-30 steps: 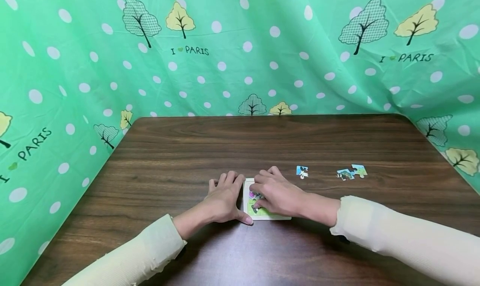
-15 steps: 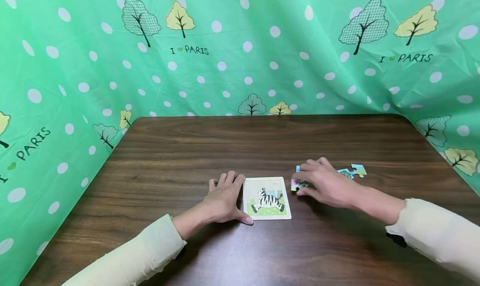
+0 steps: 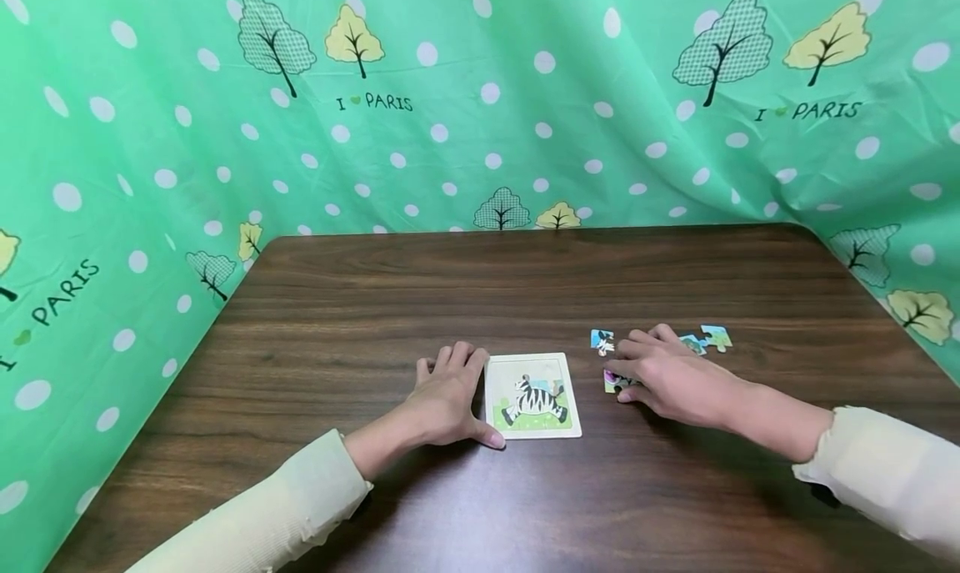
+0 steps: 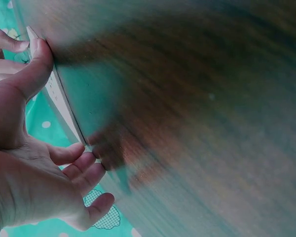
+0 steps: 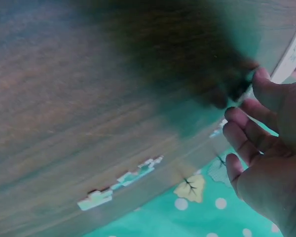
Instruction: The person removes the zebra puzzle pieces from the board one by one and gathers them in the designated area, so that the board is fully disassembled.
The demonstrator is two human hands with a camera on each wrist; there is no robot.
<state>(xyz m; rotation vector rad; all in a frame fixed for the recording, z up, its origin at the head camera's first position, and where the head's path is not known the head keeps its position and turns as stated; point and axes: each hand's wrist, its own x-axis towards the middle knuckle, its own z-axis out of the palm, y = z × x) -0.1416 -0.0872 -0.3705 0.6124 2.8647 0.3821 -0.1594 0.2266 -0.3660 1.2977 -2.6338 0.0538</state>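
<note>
Your left hand (image 3: 444, 402), fingers spread, braces the left edge of the pale zebra puzzle tray (image 3: 555, 369), partly filled, its upper area bare; your right hand (image 3: 675, 379) pinches a pink-and-green jigsaw piece (image 3: 611, 384) right of the tray; beyond, a blue-topped piece (image 3: 602, 341) lies flat; farther right, a blue-and-green piece (image 3: 717, 337).

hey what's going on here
A person is working on a jigsaw with both hands. The left hand rests against the left edge of a pale square puzzle tray, whose lower part shows a zebra on green; its upper part is mostly bare. The right hand holds a pink-and-green jigsaw piece to the tray's right. Beyond lie a small blue jigsaw piece and two more colourful pieces on the dark brown wood-grain table.
</note>
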